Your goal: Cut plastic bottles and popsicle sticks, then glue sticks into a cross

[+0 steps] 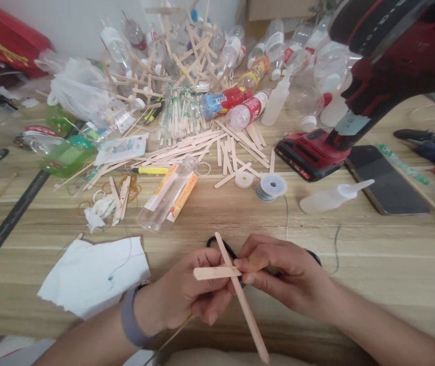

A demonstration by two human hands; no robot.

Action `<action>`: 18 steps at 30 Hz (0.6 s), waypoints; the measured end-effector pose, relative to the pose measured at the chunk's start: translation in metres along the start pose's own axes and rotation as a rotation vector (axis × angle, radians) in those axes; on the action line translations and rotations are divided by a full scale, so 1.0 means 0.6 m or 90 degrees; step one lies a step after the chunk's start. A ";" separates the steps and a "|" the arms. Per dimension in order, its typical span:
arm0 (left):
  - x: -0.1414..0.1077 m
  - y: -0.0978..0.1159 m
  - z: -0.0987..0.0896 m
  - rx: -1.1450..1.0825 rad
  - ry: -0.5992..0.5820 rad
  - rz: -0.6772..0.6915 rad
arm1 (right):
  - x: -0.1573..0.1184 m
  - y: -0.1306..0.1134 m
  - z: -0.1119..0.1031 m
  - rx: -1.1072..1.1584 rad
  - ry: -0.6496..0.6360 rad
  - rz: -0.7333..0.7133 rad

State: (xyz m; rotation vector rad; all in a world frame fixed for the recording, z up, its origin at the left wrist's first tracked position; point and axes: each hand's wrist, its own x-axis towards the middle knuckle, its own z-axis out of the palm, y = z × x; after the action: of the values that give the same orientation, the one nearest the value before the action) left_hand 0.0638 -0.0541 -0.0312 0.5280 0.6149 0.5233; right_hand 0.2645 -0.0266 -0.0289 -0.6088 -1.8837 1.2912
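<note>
Two flat wooden sticks cross each other in front of me. The long stick [248, 310] runs diagonally from upper left to lower right, and the short stick [213, 273] lies across it. My left hand [202, 287] grips the sticks from behind and below, its fingers curled near the crossing. Thumb and fingertips of my right hand [278, 272] pinch the short stick's right end at the crossing. A dark cord or loop [213, 240] shows partly behind the hands. On my left wrist is a grey band.
A clear bottle [167, 195], a thread spool [271, 187] and a glue bottle [328, 201] lie beyond the hands. White paper [95, 269] is at left. A red drill [312, 152] and a phone [387, 180] stand right; loose sticks [187, 145] and bottles fill the back.
</note>
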 end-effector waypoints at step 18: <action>0.001 0.004 -0.001 0.004 0.016 0.016 | -0.004 0.010 0.005 -0.009 0.055 -0.001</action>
State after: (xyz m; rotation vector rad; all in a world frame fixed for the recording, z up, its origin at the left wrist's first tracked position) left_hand 0.0630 -0.0516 -0.0304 0.5371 0.6343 0.5530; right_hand 0.2632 -0.0278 -0.0361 -0.6597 -1.8237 1.2314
